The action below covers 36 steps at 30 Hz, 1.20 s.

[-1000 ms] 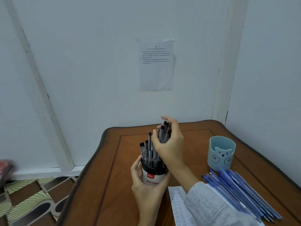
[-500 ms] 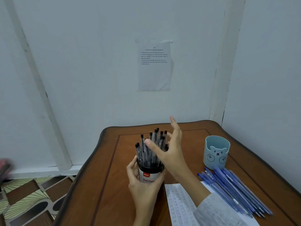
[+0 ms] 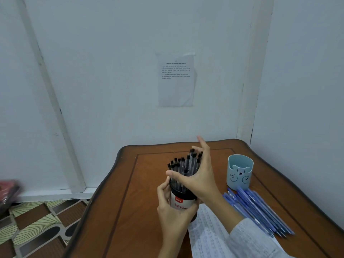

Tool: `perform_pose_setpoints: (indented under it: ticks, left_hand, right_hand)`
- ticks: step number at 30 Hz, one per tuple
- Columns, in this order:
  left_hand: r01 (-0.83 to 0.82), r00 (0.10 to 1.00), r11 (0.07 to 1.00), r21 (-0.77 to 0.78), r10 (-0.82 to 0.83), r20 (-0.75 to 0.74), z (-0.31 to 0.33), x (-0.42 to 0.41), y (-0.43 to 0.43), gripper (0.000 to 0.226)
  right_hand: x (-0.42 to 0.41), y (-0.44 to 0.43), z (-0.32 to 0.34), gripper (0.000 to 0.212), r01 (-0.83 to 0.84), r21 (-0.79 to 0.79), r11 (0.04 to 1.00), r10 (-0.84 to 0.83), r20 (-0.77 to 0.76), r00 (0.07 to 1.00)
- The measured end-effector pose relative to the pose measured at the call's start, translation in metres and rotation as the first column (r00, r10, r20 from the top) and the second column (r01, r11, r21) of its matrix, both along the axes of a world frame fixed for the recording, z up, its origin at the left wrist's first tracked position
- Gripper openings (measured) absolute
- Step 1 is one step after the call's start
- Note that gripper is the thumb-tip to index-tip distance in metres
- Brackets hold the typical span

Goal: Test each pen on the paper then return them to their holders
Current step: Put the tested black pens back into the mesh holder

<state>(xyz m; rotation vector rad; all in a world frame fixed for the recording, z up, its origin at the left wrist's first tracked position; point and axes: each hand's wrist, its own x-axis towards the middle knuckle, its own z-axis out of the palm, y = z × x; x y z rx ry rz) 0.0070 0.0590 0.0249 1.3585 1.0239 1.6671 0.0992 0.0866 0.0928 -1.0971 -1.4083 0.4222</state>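
A black-and-white "Ball Pens" holder (image 3: 180, 202) stands on the wooden table (image 3: 130, 211), full of black-capped pens (image 3: 183, 165). My left hand (image 3: 172, 211) grips the holder from the front and left. My right hand (image 3: 198, 174) lies against the right side of the pen bundle with straight, spread fingers and the thumb across the front. A light blue bear-face cup (image 3: 240, 171) stands at the right. Several blue pens (image 3: 258, 211) lie beside it. The scribbled test paper (image 3: 208, 233) lies under my right forearm.
The table sits in a corner of white walls, with a printed sheet (image 3: 176, 79) taped to the back wall. Patterned floor tiles (image 3: 33, 220) show at the left, where a blurred red object (image 3: 8, 190) lies at the frame edge.
My right hand first gripped the pen tops, then let go and spread its fingers. It now presses flat against the bundle, which stands gathered in the holder. The left hand kept its hold.
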Motion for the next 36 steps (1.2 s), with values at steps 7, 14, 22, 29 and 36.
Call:
perform_pose_setpoints:
  ticks: [7,14,22,29,36]
  left_hand:
    - [0.026,0.999,1.0,-0.006,-0.026,0.043,0.007,0.003,-0.011,0.09]
    - [0.005,0.999,1.0,0.004,-0.006,0.05,0.017,-0.001,-0.012,0.088]
    - [0.03,0.999,1.0,-0.008,-0.03,0.032,0.023,0.004,-0.016,0.083]
    - [0.031,0.999,0.999,0.026,-0.031,-0.016,0.024,0.001,-0.02,0.084]
    - [0.098,0.993,0.995,0.001,-0.097,0.061,0.033,0.001,-0.026,0.087]
  right_hand:
    - [0.007,-0.012,0.017,0.101,-0.037,-0.022,0.999,0.037,0.021,0.999]
    - [0.017,-0.018,0.04,0.11,-0.078,-0.049,0.996,0.075,-0.058,0.995]
    - [0.011,-0.026,0.042,0.074,-0.07,-0.162,0.984,0.117,0.302,0.946]
    - [0.006,-0.034,0.027,0.114,-0.052,-0.131,0.99,0.068,0.122,0.99]
    - [0.014,-0.026,0.038,0.07,-0.023,0.009,1.0,0.022,0.026,0.999]
